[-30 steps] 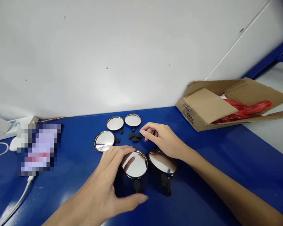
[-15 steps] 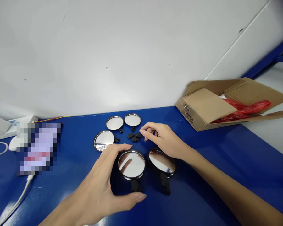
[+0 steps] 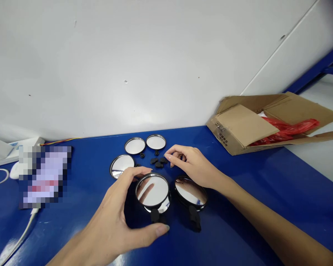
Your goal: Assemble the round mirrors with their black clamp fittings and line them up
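Note:
My left hand (image 3: 119, 210) curls around a round mirror (image 3: 152, 190) with a black rim and a black stem, its index finger at the top edge and its thumb by the stem. Beneath that mirror, a second mirror (image 3: 165, 205) shows at the lower right. My right hand (image 3: 190, 162) has thumb and index finger pinched together beside a small cluster of black parts (image 3: 159, 164); whether anything is between the fingertips is hidden. Below the right hand, another round mirror (image 3: 190, 192) with a black stem (image 3: 194, 218) lies face up, apparently stacked on another.
Three more round mirrors lie behind: one at left (image 3: 122, 165), one at the back (image 3: 135, 146), one beside it (image 3: 155, 142). An open cardboard box (image 3: 238, 125) holding a red plastic bag (image 3: 291, 127) stands right. A blurred phone (image 3: 46, 177) with a white cable (image 3: 22, 232) lies left.
The mirror in my left hand has shifted slightly up and left, uncovering part of the mirror beneath it. My right hand and the black parts have stayed nearly in place.

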`<act>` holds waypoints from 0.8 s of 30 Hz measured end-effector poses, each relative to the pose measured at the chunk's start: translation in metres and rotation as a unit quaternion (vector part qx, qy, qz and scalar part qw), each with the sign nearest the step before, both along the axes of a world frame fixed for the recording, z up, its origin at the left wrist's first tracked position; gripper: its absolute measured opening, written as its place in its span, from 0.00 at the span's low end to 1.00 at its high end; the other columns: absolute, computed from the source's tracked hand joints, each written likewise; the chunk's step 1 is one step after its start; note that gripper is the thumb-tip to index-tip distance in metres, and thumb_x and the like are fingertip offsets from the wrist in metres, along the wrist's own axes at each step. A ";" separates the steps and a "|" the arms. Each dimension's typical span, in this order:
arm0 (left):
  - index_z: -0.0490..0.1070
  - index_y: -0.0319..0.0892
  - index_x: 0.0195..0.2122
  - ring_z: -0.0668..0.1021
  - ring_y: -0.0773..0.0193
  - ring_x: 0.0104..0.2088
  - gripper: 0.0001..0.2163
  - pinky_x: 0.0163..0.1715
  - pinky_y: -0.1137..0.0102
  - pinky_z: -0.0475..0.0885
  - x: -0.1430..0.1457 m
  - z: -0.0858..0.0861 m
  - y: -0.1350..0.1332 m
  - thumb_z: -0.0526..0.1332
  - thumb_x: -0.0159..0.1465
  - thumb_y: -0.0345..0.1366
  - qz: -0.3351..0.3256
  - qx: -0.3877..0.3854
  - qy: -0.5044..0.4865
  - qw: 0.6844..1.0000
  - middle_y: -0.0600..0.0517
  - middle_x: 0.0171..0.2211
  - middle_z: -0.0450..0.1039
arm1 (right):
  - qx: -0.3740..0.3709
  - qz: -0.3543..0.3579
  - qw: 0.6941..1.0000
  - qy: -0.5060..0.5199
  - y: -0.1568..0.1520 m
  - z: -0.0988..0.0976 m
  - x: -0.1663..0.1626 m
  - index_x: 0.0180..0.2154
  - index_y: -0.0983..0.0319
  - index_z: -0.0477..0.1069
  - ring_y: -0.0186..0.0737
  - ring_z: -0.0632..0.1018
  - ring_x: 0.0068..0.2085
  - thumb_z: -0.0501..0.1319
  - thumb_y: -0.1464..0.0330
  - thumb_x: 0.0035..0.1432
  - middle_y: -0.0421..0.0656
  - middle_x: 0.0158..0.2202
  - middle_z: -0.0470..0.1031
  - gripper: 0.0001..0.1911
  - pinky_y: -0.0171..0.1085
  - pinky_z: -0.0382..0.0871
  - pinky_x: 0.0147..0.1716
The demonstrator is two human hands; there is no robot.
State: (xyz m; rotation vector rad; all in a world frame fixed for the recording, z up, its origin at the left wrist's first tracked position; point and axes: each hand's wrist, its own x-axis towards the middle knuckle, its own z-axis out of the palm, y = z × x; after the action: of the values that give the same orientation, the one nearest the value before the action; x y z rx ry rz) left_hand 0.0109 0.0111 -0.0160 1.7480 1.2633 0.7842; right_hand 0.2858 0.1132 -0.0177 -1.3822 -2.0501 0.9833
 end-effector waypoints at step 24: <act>0.63 0.62 0.73 0.78 0.34 0.64 0.44 0.58 0.33 0.82 0.013 -0.001 0.007 0.82 0.60 0.41 0.157 0.327 0.003 0.932 0.44 0.65 0.68 | 0.124 0.176 0.976 0.046 -0.069 0.046 -0.030 0.39 0.59 0.78 0.41 0.73 0.43 0.63 0.61 0.81 0.39 0.37 0.78 0.14 0.46 0.67 0.54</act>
State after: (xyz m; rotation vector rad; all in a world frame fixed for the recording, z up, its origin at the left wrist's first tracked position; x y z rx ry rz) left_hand 0.0244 0.0184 -0.0166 2.0736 1.4039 1.5227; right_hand 0.2561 0.0442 0.0281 -0.8493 -2.3006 0.8718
